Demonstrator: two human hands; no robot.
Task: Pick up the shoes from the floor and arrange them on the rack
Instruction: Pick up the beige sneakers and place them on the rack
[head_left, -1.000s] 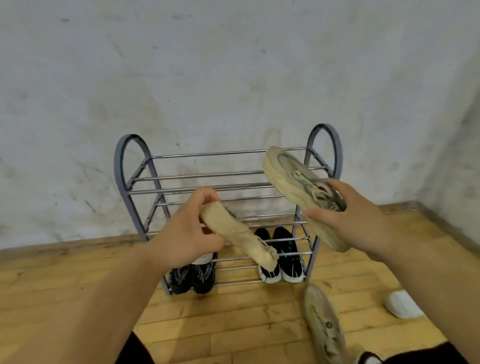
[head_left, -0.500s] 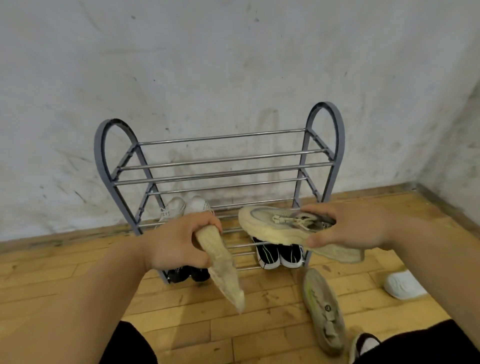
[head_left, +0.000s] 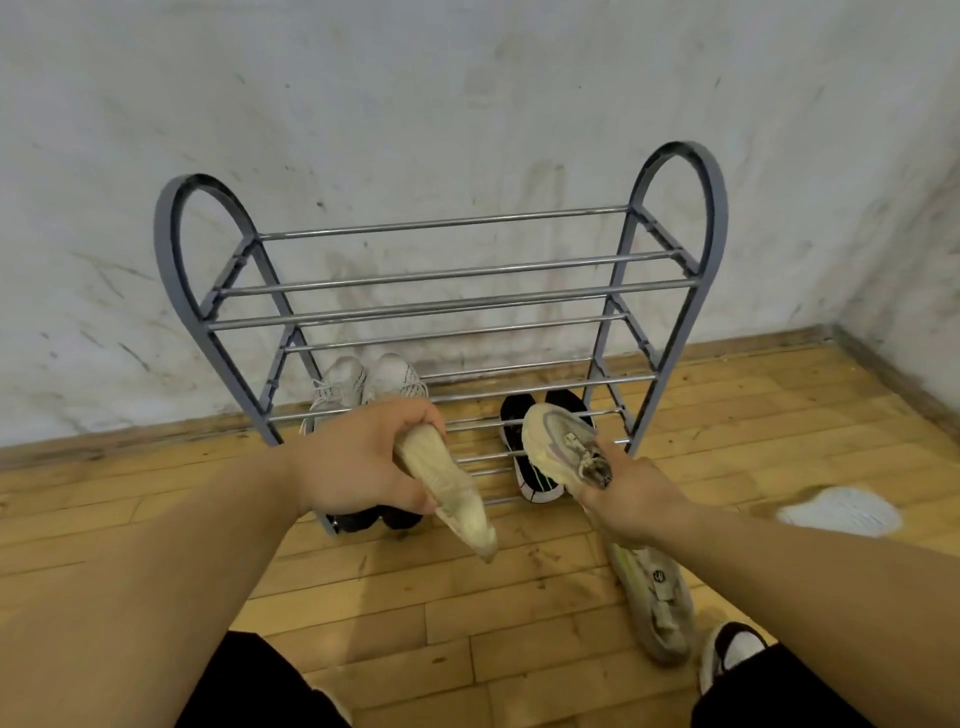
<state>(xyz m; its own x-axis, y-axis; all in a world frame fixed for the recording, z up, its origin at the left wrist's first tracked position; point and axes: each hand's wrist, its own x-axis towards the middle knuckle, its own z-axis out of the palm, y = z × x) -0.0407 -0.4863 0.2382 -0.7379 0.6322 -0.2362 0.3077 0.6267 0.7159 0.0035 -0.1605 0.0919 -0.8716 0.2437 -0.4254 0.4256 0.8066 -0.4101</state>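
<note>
A grey metal shoe rack (head_left: 675, 270) stands against the wall, its upper tiers bare. My left hand (head_left: 358, 462) grips a flat beige insole (head_left: 452, 499) that hangs down in front of the rack. My right hand (head_left: 634, 499) holds a beige sneaker (head_left: 558, 441) by its heel, toe pointing at the lower right of the rack. A white pair of sneakers (head_left: 363, 382) sits on a lower tier at left, a black pair (head_left: 535, 475) at lower right, and dark shoes (head_left: 374, 519) at the bottom left. A second beige sneaker (head_left: 654, 597) lies on the floor under my right arm.
A white shoe (head_left: 841, 512) lies on the wooden floor at right. A black and white shoe (head_left: 732, 649) shows near my right knee. The dirty white wall (head_left: 467, 104) backs the rack, and a side wall closes the corner at far right.
My right hand has turned the beige sneaker from lying crosswise to pointing toe-first at the rack's lower right. The insole in my left hand stays hanging down. The view has come closer.
</note>
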